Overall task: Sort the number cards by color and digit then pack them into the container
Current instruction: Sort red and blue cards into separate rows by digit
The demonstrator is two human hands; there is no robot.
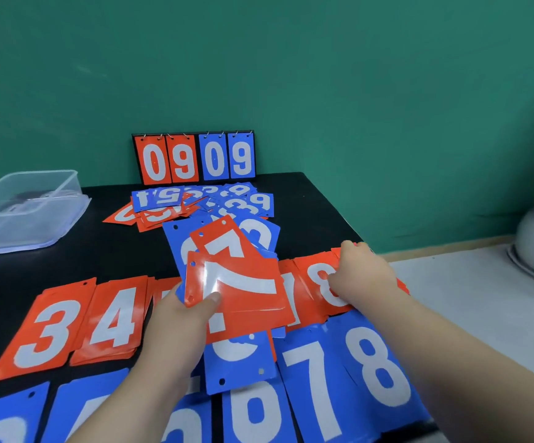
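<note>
Bare black table (106,251) lies open at ten o'clock. A messy card heap (201,203) and the scoreboard (195,158) block twelve o'clock.

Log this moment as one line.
left hand: holds fanned cards | right hand: touches red 8 pile | container: back left

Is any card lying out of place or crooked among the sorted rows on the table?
Yes. One blue card lies loose between the red row and the blue row, tilted, with its punched holes at the near edge; the red 3 pile has its hole at the far edge.
</note>
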